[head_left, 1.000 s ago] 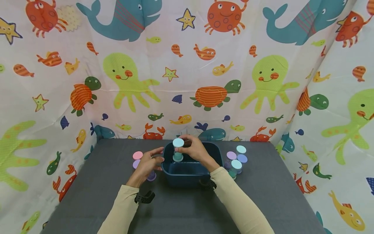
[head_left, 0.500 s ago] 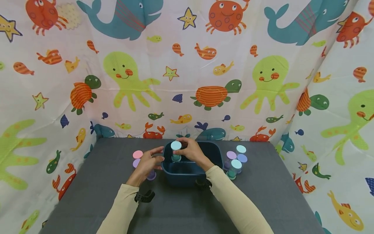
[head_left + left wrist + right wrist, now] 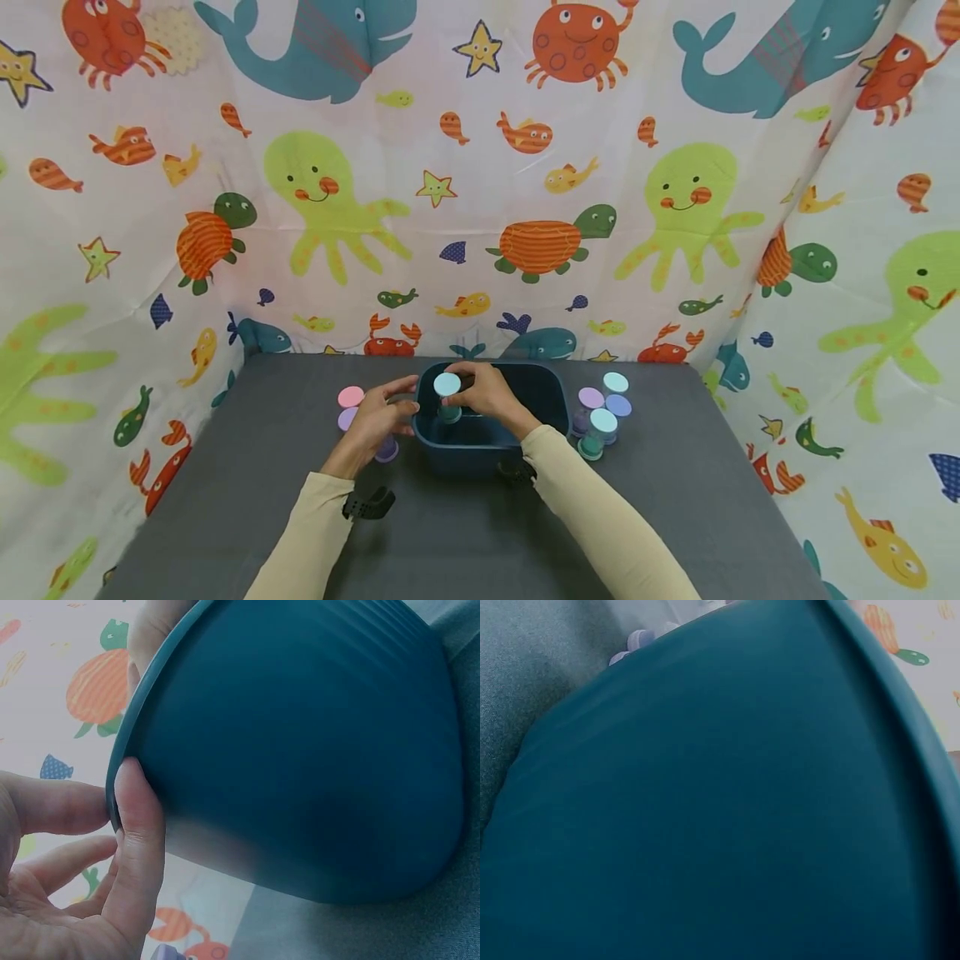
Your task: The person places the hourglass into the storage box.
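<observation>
My right hand [image 3: 491, 392] grips a small upright sand timer [image 3: 447, 385] with a pale-blue top and a green lower end, inside the left part of a dark blue bin [image 3: 487, 458]. In the head view the fingers hide part of the timer's middle. My left hand [image 3: 378, 419] pinches the bin's left rim; in the left wrist view the thumb [image 3: 139, 817] lies on the outer wall and the index finger is at the rim's other side. The bin's outer wall [image 3: 705, 787] fills most of the right wrist view and hides the right hand.
Right of the bin several similar timers stand close together, one with a pale-blue top [image 3: 603, 422] and one with a purple top [image 3: 591, 398]. Left of it, partly behind the left hand, are a pink-topped timer [image 3: 350, 397] and purple ones. A sea-animal print curtain [image 3: 450, 275] borders the grey table [image 3: 465, 542].
My right hand has moved left and lower into the bin, taking the sand timer with it. The left hand stays at the rim.
</observation>
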### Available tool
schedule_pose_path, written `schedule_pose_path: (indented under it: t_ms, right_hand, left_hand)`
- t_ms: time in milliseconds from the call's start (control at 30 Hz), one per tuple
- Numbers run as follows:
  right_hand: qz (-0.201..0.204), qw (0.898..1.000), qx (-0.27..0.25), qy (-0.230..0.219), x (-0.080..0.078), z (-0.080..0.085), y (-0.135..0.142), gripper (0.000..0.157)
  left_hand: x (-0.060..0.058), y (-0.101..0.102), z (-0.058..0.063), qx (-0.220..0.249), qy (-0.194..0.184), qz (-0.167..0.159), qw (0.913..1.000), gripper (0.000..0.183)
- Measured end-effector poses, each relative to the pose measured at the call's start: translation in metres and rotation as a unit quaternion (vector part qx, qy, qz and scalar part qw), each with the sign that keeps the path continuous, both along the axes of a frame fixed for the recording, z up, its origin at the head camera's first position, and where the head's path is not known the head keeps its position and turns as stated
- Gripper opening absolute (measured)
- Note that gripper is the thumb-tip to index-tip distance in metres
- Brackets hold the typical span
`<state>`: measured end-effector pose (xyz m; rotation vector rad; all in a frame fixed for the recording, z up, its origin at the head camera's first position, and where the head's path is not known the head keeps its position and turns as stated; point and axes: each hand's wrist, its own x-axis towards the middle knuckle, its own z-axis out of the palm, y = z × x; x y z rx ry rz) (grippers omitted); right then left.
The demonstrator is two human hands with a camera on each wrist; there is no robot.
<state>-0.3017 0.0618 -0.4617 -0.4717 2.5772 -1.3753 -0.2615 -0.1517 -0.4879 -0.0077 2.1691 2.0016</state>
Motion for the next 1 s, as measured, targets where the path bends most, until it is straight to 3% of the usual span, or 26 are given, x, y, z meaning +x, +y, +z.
schedule_pose_path:
  t_ms: [200,500,600,833,1000]
  right_hand:
    - [0.001,1.0,0.0,-0.008,0.001,-0.002,-0.003,0.046]
    - [0.0,1.0,0.027,0.011,-0.002,-0.014,-0.005,0.044]
    - [-0.003,0.999,0.039,0.016,-0.004,-0.017,-0.007,0.045]
    - [-0.006,0.998,0.068,0.017,-0.004,-0.022,-0.009,0.047]
    - [-0.002,0.996,0.087,0.029,-0.004,-0.023,-0.012,0.046]
  left_hand:
    - [0.0,-0.001,0.001,-0.003,-0.001,-0.008,1.0,0.053]
    - [0.015,0.002,0.026,-0.014,-0.014,-0.021,0.9996,0.055]
    - [0.014,0.002,0.022,-0.012,-0.013,-0.017,0.9997,0.054]
    - [0.004,0.001,0.0,-0.01,-0.004,-0.001,0.9999,0.054]
    - [0.003,0.001,-0.001,-0.011,0.002,0.004,0.9999,0.053]
